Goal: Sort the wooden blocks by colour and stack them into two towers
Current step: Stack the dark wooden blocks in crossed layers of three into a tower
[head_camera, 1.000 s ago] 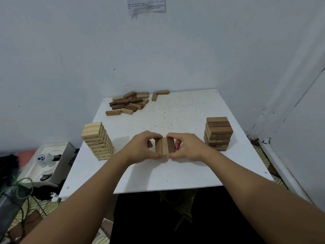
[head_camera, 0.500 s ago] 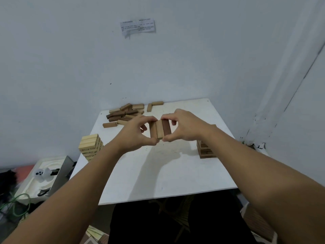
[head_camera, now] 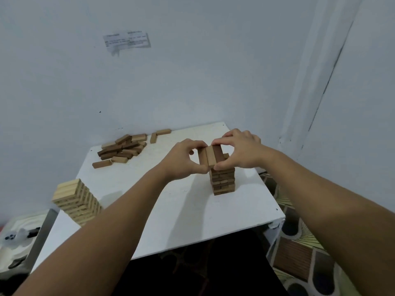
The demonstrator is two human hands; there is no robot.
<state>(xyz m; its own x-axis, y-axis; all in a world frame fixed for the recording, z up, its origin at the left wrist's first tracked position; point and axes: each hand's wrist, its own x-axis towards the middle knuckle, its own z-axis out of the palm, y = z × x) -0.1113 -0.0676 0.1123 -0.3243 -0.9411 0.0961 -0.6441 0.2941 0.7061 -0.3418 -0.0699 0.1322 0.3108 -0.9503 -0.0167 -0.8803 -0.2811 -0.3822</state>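
White worktop (head_camera: 171, 221) sits in a corner w/ pale grey-blue walls on two sides; patterned floor shows at the right edge. Nearest you, on the front-left corner of the worktop, stands the light tower (head_camera: 74, 201), pale blocks stacked in crossed layers, upright, well apart from everything else. Just off the worktop's left edge, lower down, sits a white moulded tray (head_camera: 19, 233) w/ small dark bits on it; can't tell what they are.

Mid-worktop, toward the right, your two forearms reach in and meet over the dark tower (head_camera: 222, 180). Your left hand (head_camera: 183, 161) and right hand (head_camera: 241, 150) both grip a row of three blocks (head_camera: 210, 155) held side by side, thumbs at the near end, fingers curled over the far end and top. Row is mixed brown: mid-tone blocks on the left, darkest one on the right. It sits right at the dark tower's top; can't tell if it's touching or just above. Dark tower looks upright.

Farther back, at the rear-left near the wall, lies the loose pile (head_camera: 121, 149) of brown blocks, jumbled, a few strays beside it incl. two by the rear edge. Up on the back wall, a paper note (head_camera: 126, 40) is stuck; text too blurred to read.
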